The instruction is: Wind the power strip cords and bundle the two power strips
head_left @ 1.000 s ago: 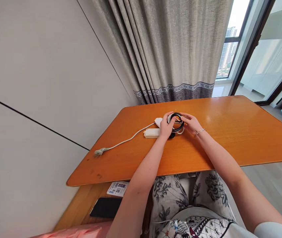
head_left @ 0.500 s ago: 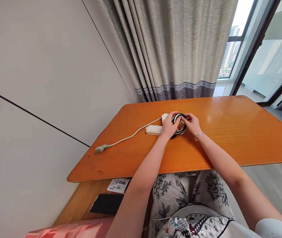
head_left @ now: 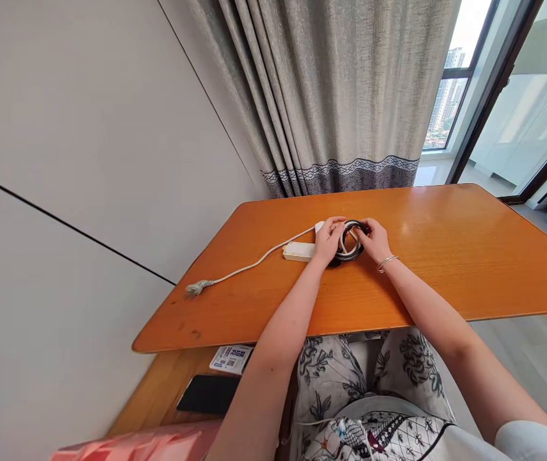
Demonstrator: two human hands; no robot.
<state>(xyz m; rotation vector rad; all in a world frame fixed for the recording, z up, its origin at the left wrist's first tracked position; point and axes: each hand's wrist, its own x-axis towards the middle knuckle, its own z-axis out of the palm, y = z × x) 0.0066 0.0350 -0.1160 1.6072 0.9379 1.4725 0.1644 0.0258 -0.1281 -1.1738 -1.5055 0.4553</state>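
Observation:
Between my two hands is a coiled black cable [head_left: 349,257], with loops of white cord [head_left: 343,241] showing inside and behind it. My left hand [head_left: 328,241] is closed on the left side of the coil. On the opposite side, my right hand [head_left: 372,239] pinches the coil's rim, its fingertips partly hidden behind the loops. A white power strip [head_left: 298,251] lies on the table, its right end covered by my left hand. From behind that hand a white cord [head_left: 264,257] runs left to a plug [head_left: 198,287].
The orange wooden table [head_left: 446,256] stands against a grey curtain [head_left: 350,83] and a pale wall [head_left: 86,128]. Below its near left edge, a black phone [head_left: 207,394] and a printed card [head_left: 229,359] lie on a lower wooden surface beside pink material [head_left: 143,443].
The black coil has shifted slightly right and its ring looks more open. My left thumb has drawn back from the middle of the coil. The power strip and plug stay put.

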